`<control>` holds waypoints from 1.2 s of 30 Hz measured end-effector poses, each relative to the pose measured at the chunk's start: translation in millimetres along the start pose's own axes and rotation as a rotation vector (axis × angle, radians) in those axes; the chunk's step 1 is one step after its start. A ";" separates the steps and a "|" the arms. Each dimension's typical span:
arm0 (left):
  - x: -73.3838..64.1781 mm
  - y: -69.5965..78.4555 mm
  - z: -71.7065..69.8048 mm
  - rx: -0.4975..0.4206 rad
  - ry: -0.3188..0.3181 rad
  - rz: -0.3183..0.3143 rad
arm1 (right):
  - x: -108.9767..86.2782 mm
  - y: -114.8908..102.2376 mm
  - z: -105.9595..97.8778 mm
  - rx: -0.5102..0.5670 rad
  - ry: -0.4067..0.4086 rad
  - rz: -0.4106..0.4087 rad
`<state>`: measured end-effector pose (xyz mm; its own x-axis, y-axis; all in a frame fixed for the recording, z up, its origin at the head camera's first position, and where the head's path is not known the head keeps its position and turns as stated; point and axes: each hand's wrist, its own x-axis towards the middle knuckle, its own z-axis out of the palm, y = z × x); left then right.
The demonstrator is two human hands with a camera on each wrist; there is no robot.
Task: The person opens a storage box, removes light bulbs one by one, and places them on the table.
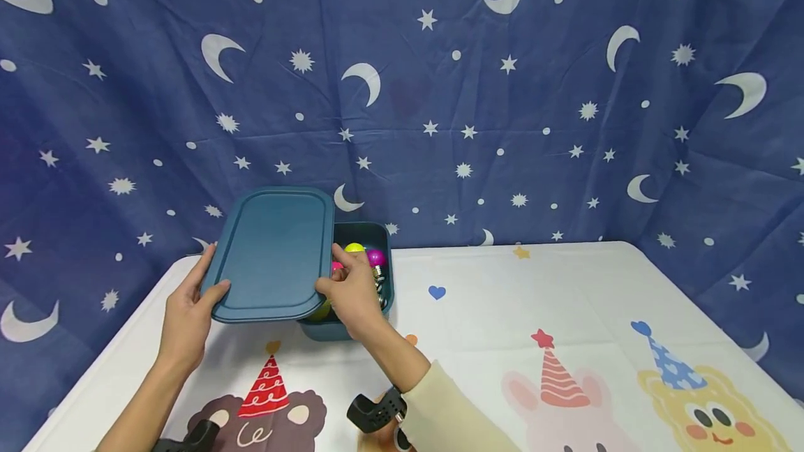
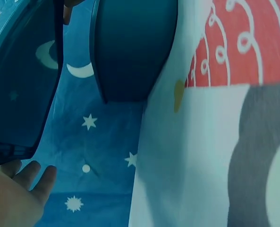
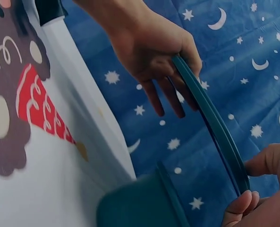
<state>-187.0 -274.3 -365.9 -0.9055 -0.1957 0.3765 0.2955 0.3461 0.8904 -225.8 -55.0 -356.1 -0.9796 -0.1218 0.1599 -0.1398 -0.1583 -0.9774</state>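
Your left hand (image 1: pixel 188 316) holds the blue-teal plastic lid (image 1: pixel 270 257) at its left edge, thumb laid over the upper face near the corner closest to you; the right wrist view shows several of that hand's fingers reaching straight past the edge. Your right hand (image 1: pixel 353 291) pinches the lid's right edge between thumb and fingers. So both hands are engaged with the one lid, which hangs between them, tilted, clear of the table.

The matching storage box (image 1: pixel 333 332) sits to the right of the lid and lower than it. From the head view the lid's right side overlaps the box's left side, yet both wrist views show a gap between the two. Your right hand is the nearer one, in front of the box's opening. The lid's long axis seems to run away from you, much as the box's does.

Inside the box you have a yellow ball (image 1: pixel 354 247) at the back, a magenta ball (image 1: pixel 375 257) beside it, a pink ball (image 1: pixel 338 267) partly covered by your right hand, and some silvery pieces (image 1: pixel 380 284) along the right wall, too small to identify with confidence.

The box stands on a white cartoon-print tablecloth (image 1: pixel 477 312), close to the navy moon-and-star curtain (image 1: pixel 427 100).
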 end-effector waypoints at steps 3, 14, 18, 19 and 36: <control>1.8 -0.3 -3.6 -0.042 0.072 -0.041 | -1.3 1.7 8.4 -0.016 -0.005 0.004; 6.8 -10.1 -24.1 -0.267 0.300 -0.085 | -8.0 13.0 42.6 -0.182 -0.005 -0.044; 8.5 -16.1 -30.3 -0.314 0.315 -0.070 | -11.9 13.1 50.6 -0.178 -0.019 -0.057; 8.9 -17.6 -32.0 -0.324 0.318 -0.069 | -13.1 13.2 52.1 -0.175 -0.029 -0.058; -1.0 -58.0 -58.0 -0.164 0.210 -0.137 | -43.2 24.3 77.3 -0.304 -0.194 0.004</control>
<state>-185.6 -347.4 -403.1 -0.8625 -0.4218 0.2795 0.2357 0.1539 0.9596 -175.7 -129.3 -376.1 -0.9385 -0.3105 0.1509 -0.2015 0.1377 -0.9697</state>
